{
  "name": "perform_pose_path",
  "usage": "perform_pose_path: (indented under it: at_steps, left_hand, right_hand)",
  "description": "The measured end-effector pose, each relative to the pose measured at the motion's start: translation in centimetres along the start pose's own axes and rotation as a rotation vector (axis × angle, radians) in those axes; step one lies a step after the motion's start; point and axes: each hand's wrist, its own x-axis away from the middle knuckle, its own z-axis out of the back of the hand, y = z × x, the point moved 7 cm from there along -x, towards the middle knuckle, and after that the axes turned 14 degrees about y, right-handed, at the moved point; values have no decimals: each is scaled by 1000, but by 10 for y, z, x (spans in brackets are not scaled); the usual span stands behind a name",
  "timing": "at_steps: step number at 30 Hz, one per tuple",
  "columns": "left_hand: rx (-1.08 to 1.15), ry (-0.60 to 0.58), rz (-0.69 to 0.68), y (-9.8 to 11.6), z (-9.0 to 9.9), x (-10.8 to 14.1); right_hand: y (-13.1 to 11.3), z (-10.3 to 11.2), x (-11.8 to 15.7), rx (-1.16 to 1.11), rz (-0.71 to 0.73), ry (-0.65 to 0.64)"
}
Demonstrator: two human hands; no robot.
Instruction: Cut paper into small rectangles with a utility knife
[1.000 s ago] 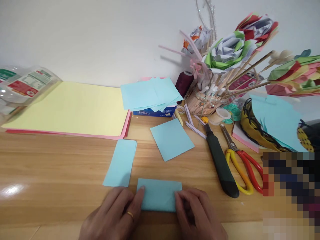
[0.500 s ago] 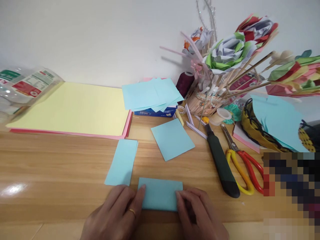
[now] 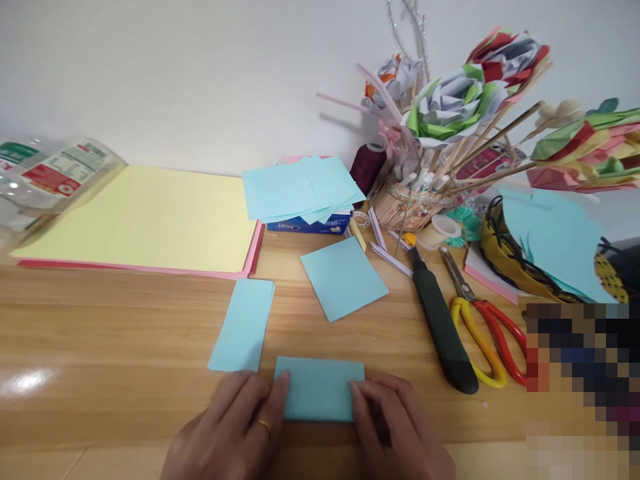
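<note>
A light blue paper [image 3: 320, 390], folded into a rectangle, lies on the table at the near edge of the view. My left hand [image 3: 233, 423], with a gold ring on one finger, is closed at its left end, thumb on top. At the right end, my right hand [image 3: 395, 423] pinches the paper between curled fingers. The undersides of both grips are hidden. Just beyond my left hand is a narrow folded blue paper [image 3: 243, 323]. Farther off, a flat blue square of paper [image 3: 345, 279] rests at an angle.
A yellow sheet stack [image 3: 145, 220] lies back left by a plastic package [image 3: 65, 170]. Blue sheets [image 3: 300, 190] top a blue box [image 3: 307, 225]. To the right are a dark-handled cutter [image 3: 443, 327], scissors [image 3: 480, 333], a basket [image 3: 513, 260] and paper flowers [image 3: 450, 107].
</note>
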Motion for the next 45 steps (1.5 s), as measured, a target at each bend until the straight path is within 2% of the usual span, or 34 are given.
perform_pose_path:
  at_steps: [6, 10, 12, 14, 17, 19, 21, 25, 30, 34, 37, 40, 45]
  left_hand:
    - [-13, -13, 14, 1, 1, 1]
    - [-84, -24, 58, -1, -1, -1]
    - [-75, 24, 62, -2, -2, -5]
    - [-9, 60, 25, 1, -3, -11]
    - [116, -3, -140, 9, -11, -18]
    - [164, -53, -232, 13, -14, -20]
    - [178, -54, -254, 11, -14, -24]
    - [175, -45, -286, 9, -12, -29]
    - [143, -37, -344, 16, -6, -27]
    - [132, -8, -396, 25, 4, -19]
    - [98, -66, -434, 27, 7, -13]
    - [94, -111, -445, 23, 10, -11]
    - [150, -103, -355, 4, 18, -8]
  right_hand:
    - [-3, -3, -5, 7, 60, -51]
    - [-12, -6, -22, 82, 277, -90]
    - [-15, -7, -30, 141, 354, -101]
    - [-17, -8, -34, 185, 384, -113]
    - [-19, -8, -35, 192, 413, -102]
    - [-20, -4, -33, 173, 417, -58]
    - [-22, 2, -27, 146, 433, -7]
    - [-39, 10, 7, -20, 596, -21]
    - [-48, 17, 28, -76, 550, 51]
    - [-48, 18, 27, -59, 549, 77]
    - [-45, 19, 26, -61, 545, 66]
    - [-38, 20, 26, -69, 542, 28]
    - [-17, 23, 22, -18, 497, -2]
